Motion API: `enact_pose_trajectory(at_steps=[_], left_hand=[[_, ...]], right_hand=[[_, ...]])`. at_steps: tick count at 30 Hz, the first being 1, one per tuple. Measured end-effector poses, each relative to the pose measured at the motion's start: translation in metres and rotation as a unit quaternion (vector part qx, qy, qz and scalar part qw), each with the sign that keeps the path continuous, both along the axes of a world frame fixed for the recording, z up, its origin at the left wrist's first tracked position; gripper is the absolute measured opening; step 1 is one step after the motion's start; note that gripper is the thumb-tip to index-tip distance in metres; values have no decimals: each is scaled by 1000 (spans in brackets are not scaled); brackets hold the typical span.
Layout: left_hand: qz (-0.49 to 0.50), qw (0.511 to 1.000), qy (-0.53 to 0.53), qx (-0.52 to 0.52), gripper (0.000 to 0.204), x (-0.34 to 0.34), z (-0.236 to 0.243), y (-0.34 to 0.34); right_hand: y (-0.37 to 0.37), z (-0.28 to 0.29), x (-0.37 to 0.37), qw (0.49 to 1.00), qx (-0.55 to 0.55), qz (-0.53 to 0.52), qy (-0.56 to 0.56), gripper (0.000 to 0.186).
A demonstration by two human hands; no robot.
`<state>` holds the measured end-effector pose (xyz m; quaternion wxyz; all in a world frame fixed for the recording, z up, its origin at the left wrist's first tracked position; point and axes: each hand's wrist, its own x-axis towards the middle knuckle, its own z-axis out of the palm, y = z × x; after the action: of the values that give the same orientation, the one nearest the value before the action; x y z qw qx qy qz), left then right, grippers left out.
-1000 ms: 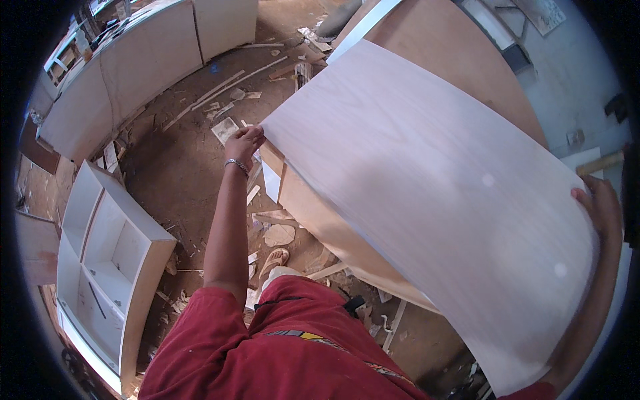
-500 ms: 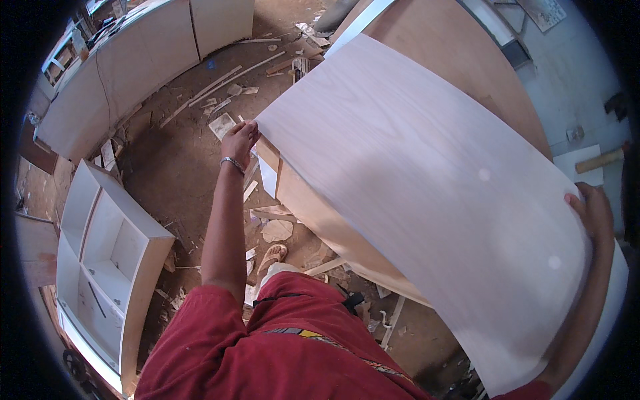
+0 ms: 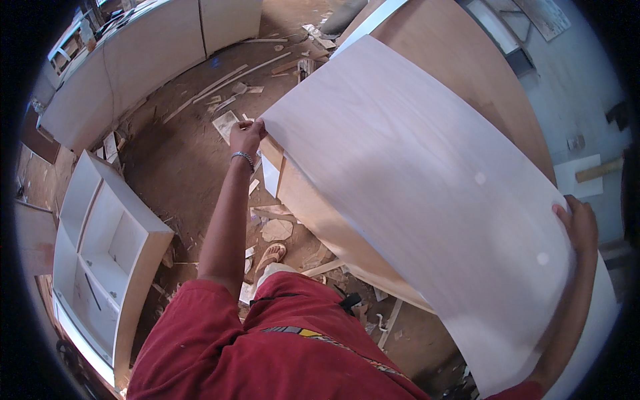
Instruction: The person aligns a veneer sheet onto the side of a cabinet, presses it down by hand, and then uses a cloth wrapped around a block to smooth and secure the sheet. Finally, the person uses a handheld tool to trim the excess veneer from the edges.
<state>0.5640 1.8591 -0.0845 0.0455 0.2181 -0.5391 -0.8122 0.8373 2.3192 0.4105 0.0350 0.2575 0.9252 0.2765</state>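
Observation:
A wide, thin wood-grained sheet (image 3: 413, 160), pale pinkish, stretches across the right half in front of me. My left hand (image 3: 247, 137) pinches its near-left corner, with a bracelet on the wrist. At the far right edge my right hand (image 3: 579, 223) grips the sheet, the thumb on top and the other fingers mostly hidden. Beneath the sheet lies a brown wooden board (image 3: 460, 63), showing past its far edge and along its near side.
A white open cabinet (image 3: 117, 243) with compartments lies at the left. Long pale cabinets (image 3: 147, 63) stand at the back left. Wood strips (image 3: 223, 83) and offcuts litter the dirt floor around my sandalled foot (image 3: 272, 255). A wooden-handled tool (image 3: 598, 170) lies at the right.
The sheet's right edge and my right hand have shifted slightly left. My left hand keeps its hold at the corner, moved a little to the right.

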Motion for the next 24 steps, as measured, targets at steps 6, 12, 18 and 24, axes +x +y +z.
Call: enact_pose_trajectory(at_steps=[6,12,18,24], left_hand=[[-85,996,-3,-17,32,43,3,29],[-151,988,-37,13,29,101,4,64],[-208,972,-78,69,25,164,35,113],[-211,971,-72,80,27,208,21,158]], right_hand=[[21,-17,13,999,7,31,30,48],[36,-38,10,1000,0,9,11,53],[70,-54,18,999,-21,-9,22,58],[100,-68,17,999,-16,35,2,61]])
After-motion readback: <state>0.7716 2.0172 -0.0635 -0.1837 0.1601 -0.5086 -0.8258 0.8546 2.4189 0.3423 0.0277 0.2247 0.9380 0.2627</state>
